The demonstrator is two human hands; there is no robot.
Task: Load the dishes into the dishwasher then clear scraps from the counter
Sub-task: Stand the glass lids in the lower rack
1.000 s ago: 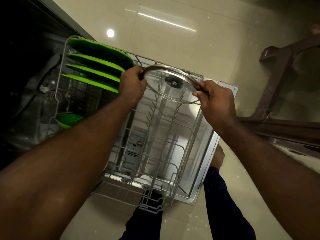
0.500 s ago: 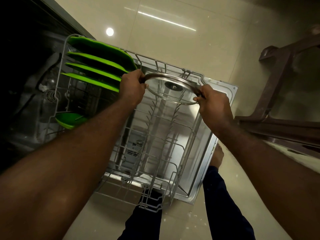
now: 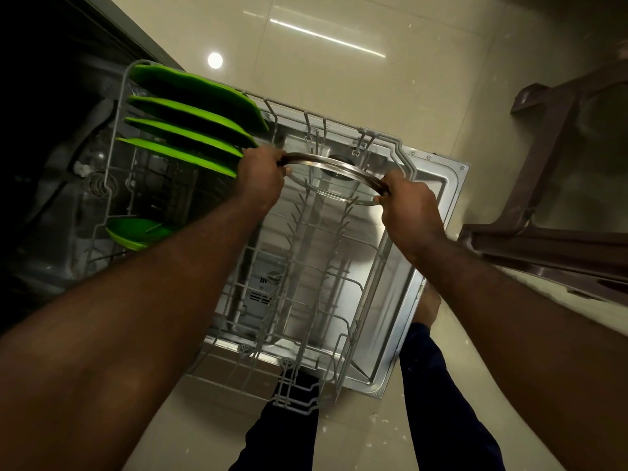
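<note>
A round glass lid (image 3: pixel 334 176) with a metal rim hangs over the far end of the pulled-out grey wire rack (image 3: pixel 306 334). My left hand (image 3: pixel 261 178) grips its left edge and my right hand (image 3: pixel 409 202) grips its right edge. The lid is tilted steeply, its near edge down among the rack's tines. Several green plates (image 3: pixel 190 130) stand on edge in the rack's far left rows. A green bowl (image 3: pixel 136 232) lies in the rack's left side.
The open dishwasher door (image 3: pixel 431 239) lies flat under the rack, above a glossy beige tile floor. The dark dishwasher cavity (image 3: pixel 51 164) is at left. A brown plastic chair (image 3: pixel 543 181) stands at right. My legs and a bare foot show below the door.
Both hands have lowered the lid and tipped it from nearly face-on to steeply tilted, bringing its near edge down into the rack's tines.
</note>
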